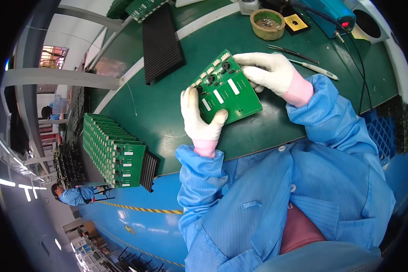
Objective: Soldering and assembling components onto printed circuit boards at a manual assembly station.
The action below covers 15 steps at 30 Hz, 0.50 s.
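My left hand clasps the green circuit board, thumb on its face, and my right hand grasps its upper right edge, so it sits between them. I seem to be positioning it; moving on calls for steady edge holds.

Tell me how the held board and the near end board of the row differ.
The held board is in the left hand, with the right hand at its edge; the end board is touched by neither hand. The held board is over the table, apart from other boards; the end board stands by a black rack, with more boards close behind. Both are green, with white labels.
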### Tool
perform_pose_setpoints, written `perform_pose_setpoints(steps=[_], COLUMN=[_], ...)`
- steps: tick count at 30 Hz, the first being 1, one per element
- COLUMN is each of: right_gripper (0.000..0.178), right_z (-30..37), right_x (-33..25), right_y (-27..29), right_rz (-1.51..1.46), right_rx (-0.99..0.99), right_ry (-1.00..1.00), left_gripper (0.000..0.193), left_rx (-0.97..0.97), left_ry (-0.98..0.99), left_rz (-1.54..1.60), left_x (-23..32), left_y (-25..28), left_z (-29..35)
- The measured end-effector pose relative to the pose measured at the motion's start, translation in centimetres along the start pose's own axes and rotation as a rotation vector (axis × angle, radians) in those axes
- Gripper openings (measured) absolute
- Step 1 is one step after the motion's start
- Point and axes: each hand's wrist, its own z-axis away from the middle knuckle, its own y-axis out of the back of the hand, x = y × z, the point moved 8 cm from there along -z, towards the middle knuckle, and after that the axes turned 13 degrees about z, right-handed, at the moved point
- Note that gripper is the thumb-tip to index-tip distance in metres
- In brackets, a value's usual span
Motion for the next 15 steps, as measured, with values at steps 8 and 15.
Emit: perform_pose_setpoints(steps=[8,15], right_gripper=[0.035,0.036], right_z=[1.1,2.1], right_x=[-0.9,-1.4], right_y=[-0.2,0.1], right_rz=[0.035,0.071], right_rx=[-0.02,0.021], right_ry=[0.046,0.109], left_gripper=[0.095,0.093], left_rx=[0.03,0.047], left_ry=[-0.111,-0.219], left_rz=[-0.068,-0.121], left_x=[0.9,2.0], left_y=[0.5,0.1], left_z=[0.1,0.3])
